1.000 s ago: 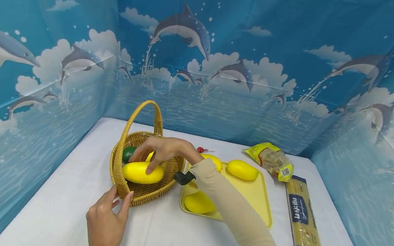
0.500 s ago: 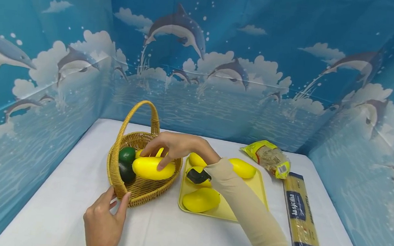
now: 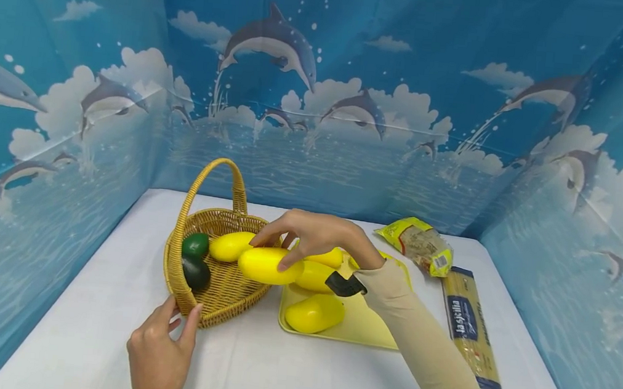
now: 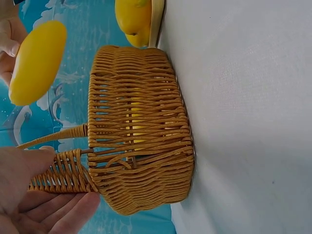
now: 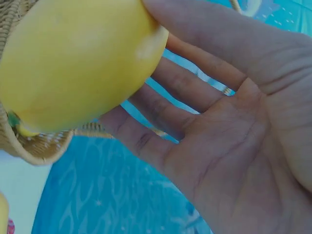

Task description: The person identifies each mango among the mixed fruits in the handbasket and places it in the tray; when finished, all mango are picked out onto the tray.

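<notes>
My right hand grips a yellow mango between thumb and fingers, held up over the right rim of the wicker basket. In the right wrist view that mango fills the upper left, with the palm behind it. My left hand pinches the near foot of the basket's handle; the left wrist view shows thumb and fingers on either side of the handle. Inside the basket lie another mango, a green avocado and a darker avocado.
Right of the basket, a yellow tray holds several mangoes, one of them near its front left corner. Beyond it are a yellow-green plastic bag of dry food and a long spaghetti pack. A dolphin-print curtain walls the white table.
My right hand has moved right with the mango, from inside the basket to over its right rim. The other mango and both avocados have come into view. My left hand keeps its hold.
</notes>
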`<state>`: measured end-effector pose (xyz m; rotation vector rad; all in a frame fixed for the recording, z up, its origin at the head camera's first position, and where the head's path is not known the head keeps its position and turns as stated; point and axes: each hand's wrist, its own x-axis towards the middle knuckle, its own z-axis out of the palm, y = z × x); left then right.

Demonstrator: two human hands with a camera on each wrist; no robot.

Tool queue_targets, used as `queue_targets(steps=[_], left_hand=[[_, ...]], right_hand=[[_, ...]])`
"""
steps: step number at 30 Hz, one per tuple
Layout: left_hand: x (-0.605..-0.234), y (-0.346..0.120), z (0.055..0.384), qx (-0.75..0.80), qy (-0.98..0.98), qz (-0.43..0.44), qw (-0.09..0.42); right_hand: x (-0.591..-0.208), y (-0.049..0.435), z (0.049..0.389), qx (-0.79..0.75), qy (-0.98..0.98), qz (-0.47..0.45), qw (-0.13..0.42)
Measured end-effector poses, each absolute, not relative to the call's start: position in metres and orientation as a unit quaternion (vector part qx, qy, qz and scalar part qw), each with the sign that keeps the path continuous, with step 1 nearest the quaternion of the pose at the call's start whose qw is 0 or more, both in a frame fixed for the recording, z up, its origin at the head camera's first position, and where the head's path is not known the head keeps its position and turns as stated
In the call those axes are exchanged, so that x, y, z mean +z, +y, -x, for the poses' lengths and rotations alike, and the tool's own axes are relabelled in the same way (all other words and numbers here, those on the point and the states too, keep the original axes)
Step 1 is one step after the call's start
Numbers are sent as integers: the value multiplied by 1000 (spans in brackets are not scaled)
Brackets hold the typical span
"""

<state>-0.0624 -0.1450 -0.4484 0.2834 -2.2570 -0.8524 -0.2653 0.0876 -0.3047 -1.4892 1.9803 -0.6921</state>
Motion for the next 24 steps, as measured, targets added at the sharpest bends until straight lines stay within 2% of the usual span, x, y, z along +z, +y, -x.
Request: queue_targets(steps=[8, 24], left_hand=[[-450, -146, 63, -330, -869, -102, 355], [-449, -144, 63, -331, -872, -115, 341]], right_hand=[[-300, 118, 262, -293, 744, 545, 253], [-312, 211, 250, -292, 803, 479, 204]])
